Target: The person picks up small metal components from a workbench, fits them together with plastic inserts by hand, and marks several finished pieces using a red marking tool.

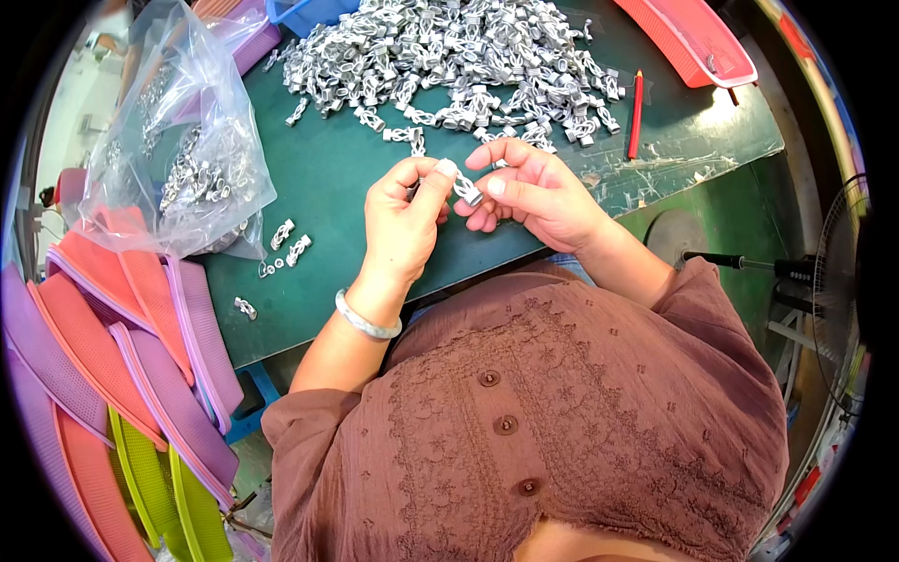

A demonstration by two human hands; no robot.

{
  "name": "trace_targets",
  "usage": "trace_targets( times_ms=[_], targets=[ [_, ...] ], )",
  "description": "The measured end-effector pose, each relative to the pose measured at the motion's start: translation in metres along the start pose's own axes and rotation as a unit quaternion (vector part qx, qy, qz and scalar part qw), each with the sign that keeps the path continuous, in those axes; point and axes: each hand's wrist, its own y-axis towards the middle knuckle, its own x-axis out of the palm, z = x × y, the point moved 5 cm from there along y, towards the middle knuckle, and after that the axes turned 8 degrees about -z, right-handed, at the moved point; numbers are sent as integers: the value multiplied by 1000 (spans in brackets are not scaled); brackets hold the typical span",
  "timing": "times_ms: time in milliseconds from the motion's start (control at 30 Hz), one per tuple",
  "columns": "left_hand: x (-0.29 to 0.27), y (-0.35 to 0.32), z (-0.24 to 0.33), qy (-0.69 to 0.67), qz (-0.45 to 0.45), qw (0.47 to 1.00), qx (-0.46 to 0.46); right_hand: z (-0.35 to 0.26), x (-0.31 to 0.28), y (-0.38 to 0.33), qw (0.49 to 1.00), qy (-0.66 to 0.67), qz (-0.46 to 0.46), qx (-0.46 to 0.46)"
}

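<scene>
While both hands meet just above the near edge of the green table (328,187), a small grey metal clip (467,188) sits pinched between them. The left hand (403,220) has its thumb and forefinger pressed together on the clip's near end, the other fingers curled in toward the palm. The right hand (534,192) grips the same clip from the other side, thumb below and fingertips above, so the piece is held clear of the tabletop and lies slanted between the two hands. A pale bangle (365,320) rings the left wrist.

Beyond the hands, toward the far side of the table, lies a broad heap of loose grey clips (449,56), its nearest pieces just past the right fingertips. A red pencil (636,112) lies to the right of the heap, and a red tray (688,37) rests at the far right corner. To the left, a clear plastic bag (178,140) holds more of the same metal pieces, and a few stray clips (288,242) lie on the table beside it, well apart from the hands. Stacked plastic lids in pink, purple and yellow-green (122,365) lean along the left of the table. A fan (838,281) stands on the right. The person wears a brown buttoned blouse (562,421).
</scene>
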Motion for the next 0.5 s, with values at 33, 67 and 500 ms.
trace_targets(
  times_ms=[33, 67, 500],
  targets=[
    [0, 0, 1, 1, 3, 1000, 3, 0, 0, 0, 1000, 0, 0, -2],
    [0, -1, 1, 3, 6, 1000, 6, 0, 0, 0, 1000, 0, 0, -4],
    [-1, -3, -3, -45, 15, 999, -14, 1, -6, -1, 1000, -3, 16, -6]
  ],
)
